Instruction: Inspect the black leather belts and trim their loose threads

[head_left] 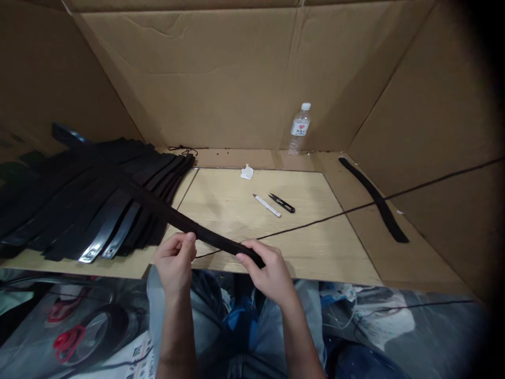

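Observation:
A long, narrow black strip [169,211] slants from the upper left, over a pile of similar strips, down to my hands. My right hand [272,268] pinches its near right end between thumb and fingers. My left hand [176,260] is closed in a pinch at the strip's lower edge, with the thumb tip over it. What lies between those fingers is hidden. A thin dark cord [307,225] runs straight from the far right, passes behind the strip and reaches the left hand's curled fingers.
The pile of black strips [130,173] fills the table's left side. On the board [221,189] lie black thread snips [282,203], a white pen-like tool [267,205] and crumpled paper [246,172]. A plastic bottle [300,129] stands behind. Another strip [373,195] lies right. Cardboard walls [221,79] surround the table.

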`<state>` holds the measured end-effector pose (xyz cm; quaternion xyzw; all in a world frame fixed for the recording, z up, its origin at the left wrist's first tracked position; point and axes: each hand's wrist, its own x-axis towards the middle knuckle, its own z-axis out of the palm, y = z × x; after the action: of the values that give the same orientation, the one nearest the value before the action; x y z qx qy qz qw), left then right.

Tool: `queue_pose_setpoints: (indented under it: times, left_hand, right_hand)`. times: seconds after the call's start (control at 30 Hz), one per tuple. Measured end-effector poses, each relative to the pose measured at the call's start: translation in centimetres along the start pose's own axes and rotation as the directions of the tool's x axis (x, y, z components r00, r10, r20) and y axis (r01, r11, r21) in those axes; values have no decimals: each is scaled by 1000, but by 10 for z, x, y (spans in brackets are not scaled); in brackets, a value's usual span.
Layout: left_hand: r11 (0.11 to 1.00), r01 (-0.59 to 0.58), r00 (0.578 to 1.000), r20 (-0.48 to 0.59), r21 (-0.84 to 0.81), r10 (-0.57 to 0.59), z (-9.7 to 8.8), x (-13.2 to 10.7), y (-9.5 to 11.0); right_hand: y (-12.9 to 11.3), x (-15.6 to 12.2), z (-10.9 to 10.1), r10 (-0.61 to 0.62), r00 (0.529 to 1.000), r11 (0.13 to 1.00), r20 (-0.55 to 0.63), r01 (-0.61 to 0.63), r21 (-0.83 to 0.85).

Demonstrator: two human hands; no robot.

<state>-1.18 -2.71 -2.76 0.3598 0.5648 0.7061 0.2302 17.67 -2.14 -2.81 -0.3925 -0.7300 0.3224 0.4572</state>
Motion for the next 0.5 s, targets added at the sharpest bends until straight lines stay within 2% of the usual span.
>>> queue_pose_setpoints:
  times: [0.13,0.3,0.37,0.5]
  left_hand:
    - [997,48,994,94,66,-54,2,-3,5]
    - [995,91,973,212,33,-96,2,-6,7]
    - [995,75,978,191,63,-86,2,-6,6]
    - [993,45,997,62,106,-52,6,-7,6]
  right_hand:
    - [-1,1,3,-35,997,984,-67,22,-177]
    - [-3,3,0,-59,994,950,-96,26,-313]
    - [-3,4,-2,-82,990,945,-116,41,-324]
    - [-2,5,1,-117,970,949,-213,47,-311]
